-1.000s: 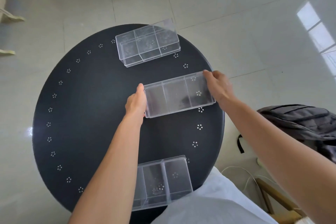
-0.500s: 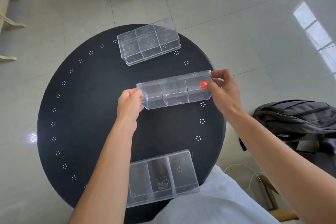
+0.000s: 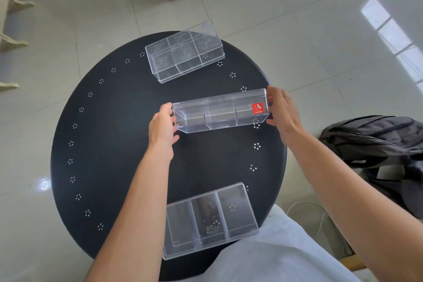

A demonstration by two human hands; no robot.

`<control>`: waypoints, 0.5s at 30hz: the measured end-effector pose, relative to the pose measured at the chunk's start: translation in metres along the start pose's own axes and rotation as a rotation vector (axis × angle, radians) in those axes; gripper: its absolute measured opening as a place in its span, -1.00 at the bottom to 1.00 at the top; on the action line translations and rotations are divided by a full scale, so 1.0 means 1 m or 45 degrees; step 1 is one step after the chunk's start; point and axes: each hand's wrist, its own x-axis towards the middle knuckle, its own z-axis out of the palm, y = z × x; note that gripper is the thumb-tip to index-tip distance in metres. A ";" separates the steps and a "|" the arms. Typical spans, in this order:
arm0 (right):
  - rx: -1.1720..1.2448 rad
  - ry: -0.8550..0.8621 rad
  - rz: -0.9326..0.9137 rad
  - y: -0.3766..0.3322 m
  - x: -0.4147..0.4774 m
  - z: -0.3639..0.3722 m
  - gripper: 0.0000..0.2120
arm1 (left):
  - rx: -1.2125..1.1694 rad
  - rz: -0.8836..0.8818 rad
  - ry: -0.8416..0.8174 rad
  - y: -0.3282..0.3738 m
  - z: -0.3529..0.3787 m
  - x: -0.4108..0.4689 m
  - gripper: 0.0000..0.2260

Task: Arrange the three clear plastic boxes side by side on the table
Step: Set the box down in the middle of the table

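Holding the middle three-compartment box (image 3: 219,111) by its two short ends, the person has it tipped so that its long side wall with a red sticker (image 3: 258,108) faces up toward the camera. The left hand (image 3: 163,127) is curled round the left end, thumb and fingers closed on the wall; the right hand (image 3: 282,113) pinches the right end, fingers on the far edge and thumb on the near one. Whether the box's lower edge touches the round black worktop (image 3: 109,144) or hangs just above it cannot be told.

This looks like the repositioning of the second box, mid-turn. The far clear box (image 3: 184,52) sits near the worktop's far rim, angled, well apart from the held one. The near clear box (image 3: 209,221) lies flat at the near rim, also well apart, partly over the person's white-clad lap (image 3: 274,256).

The next move probably calls for finishing the turn and settling the held box flat, its long side parallel to a neighbour's and close beside it. Clear, hard walls may slip, so a firm two-ended hold matters. A dark backpack (image 3: 377,139) lies on the tiled floor (image 3: 297,18) to the right.
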 end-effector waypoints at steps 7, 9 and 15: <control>-0.015 -0.039 0.107 -0.008 0.002 0.008 -0.77 | 0.199 -0.015 -0.051 0.011 0.003 0.002 -0.66; 0.010 -0.021 0.075 -0.008 -0.001 0.007 -0.83 | 0.159 0.018 -0.074 0.009 0.000 0.001 -0.72; -0.006 -0.059 -0.169 0.012 -0.013 0.006 -0.78 | 0.104 0.190 -0.148 -0.015 -0.011 0.000 -0.68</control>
